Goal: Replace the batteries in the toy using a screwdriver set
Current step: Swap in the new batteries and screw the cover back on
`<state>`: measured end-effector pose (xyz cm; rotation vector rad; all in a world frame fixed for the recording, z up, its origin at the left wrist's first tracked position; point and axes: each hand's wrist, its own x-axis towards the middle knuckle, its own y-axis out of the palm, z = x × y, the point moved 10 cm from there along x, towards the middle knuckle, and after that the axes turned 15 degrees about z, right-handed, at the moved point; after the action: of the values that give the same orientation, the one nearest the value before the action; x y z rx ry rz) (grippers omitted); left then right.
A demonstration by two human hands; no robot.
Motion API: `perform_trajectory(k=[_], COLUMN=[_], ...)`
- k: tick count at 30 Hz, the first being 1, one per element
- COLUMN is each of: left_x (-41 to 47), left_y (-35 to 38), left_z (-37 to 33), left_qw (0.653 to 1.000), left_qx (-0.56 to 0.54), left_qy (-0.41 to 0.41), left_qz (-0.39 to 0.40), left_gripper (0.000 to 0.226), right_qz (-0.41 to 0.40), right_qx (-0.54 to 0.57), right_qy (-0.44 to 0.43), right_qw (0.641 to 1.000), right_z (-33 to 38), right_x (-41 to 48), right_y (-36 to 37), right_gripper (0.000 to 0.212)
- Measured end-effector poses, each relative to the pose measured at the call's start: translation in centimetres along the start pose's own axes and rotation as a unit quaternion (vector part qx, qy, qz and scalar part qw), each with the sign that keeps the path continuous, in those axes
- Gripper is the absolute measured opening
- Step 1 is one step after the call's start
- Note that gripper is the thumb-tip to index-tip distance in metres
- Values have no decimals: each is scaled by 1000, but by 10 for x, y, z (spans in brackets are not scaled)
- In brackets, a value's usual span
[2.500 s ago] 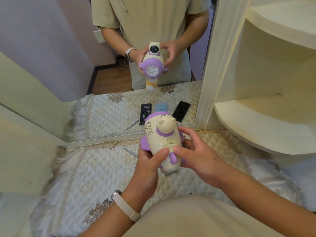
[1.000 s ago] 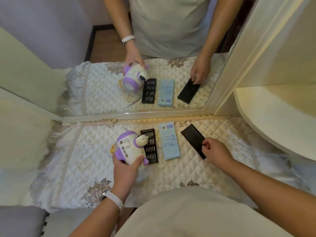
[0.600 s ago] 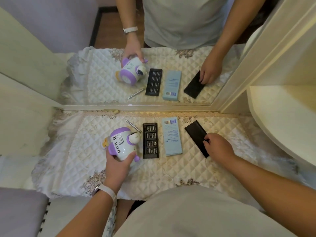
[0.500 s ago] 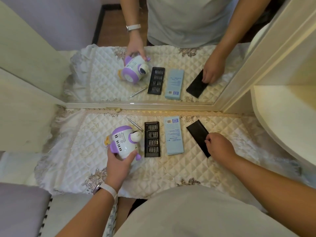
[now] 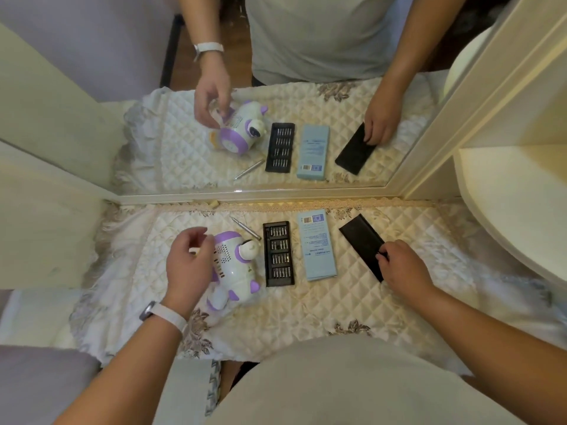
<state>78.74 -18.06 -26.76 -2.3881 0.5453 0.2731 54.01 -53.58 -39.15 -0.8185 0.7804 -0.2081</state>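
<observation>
— Judging by the layout, how far along is the battery swap?

— Barely begun, I'd say. The white-and-purple plastic toy robot (image 5: 236, 268) lies on the counter's quilted cream cloth (image 5: 306, 305), just beside and partly under the left hand (image 5: 188, 265). That hand's fingers hang loosely curled, gripping nothing I can see. No open battery door or batteries show.

— And the tools?

— The black plastic bit tray (image 5: 277, 253) sits just past the toy from that hand, its rows lined with metal bits. The slim silver screwdriver handle (image 5: 245, 228) lies untouched beyond the toy. The right hand (image 5: 402, 265) pinches the near end of the flat black case cover (image 5: 360, 240). Between cover and tray rests a pale blue cardboard box (image 5: 317, 245), closed, contents hidden.

— What's left?

— Choosing a bit, unscrewing, swapping cells, closing up.
</observation>
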Motion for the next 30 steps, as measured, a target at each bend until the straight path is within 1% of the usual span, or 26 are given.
perform_trajectory(k=[2,4,6,7,8,11,14,16,19,21,23,26,28,29,30], left_x=[33,66,90,99,107,122,132,134,134,133,132,131,132,133,134], left_y=[12,37,67,80,91,111,122,129,140,146,148,149,147,144,140], left_z=[-15,-23,-27,-26,-24,-16,-9,-9,-11,-10,-10,-11,-11,-12,-13], left_qw=[995,975,925,898,877,843,805,776,728,704,693,691,712,729,748], left_qx=[54,134,261,311,341,369,408,434,472,485,493,489,461,443,425], left_qy=[6,13,42,55,59,54,67,90,136,157,177,205,212,207,200], left_qz=[78,176,271,306,332,388,426,448,479,495,496,490,486,479,469], left_gripper=[11,10,12,13,14,17,20,22,17,18,20,20,27,25,17], right_qz=[-8,-19,-27,-31,-34,-44,-49,-51,-55,-53,-51,-34,-10,-2,2], right_qx=[9,16,20,21,24,38,38,36,33,28,27,28,21,21,24], right_qy=[6,11,21,28,35,43,51,60,72,84,92,99,115,121,125], right_qw=[1000,1000,999,999,999,997,997,996,995,995,994,994,993,992,992], right_z=[-2,-3,-4,-4,-3,-2,-2,-2,1,1,1,3,4,4,5], right_x=[-1,-3,-4,-4,-5,-6,-8,-9,-8,-5,-4,-3,-1,0,0], right_y=[1,0,0,0,0,-2,-2,-2,-4,-4,-4,-2,-1,-1,-2], right_gripper=[20,18,16,15,14,12,11,11,12,13,14,14,14,14,14])
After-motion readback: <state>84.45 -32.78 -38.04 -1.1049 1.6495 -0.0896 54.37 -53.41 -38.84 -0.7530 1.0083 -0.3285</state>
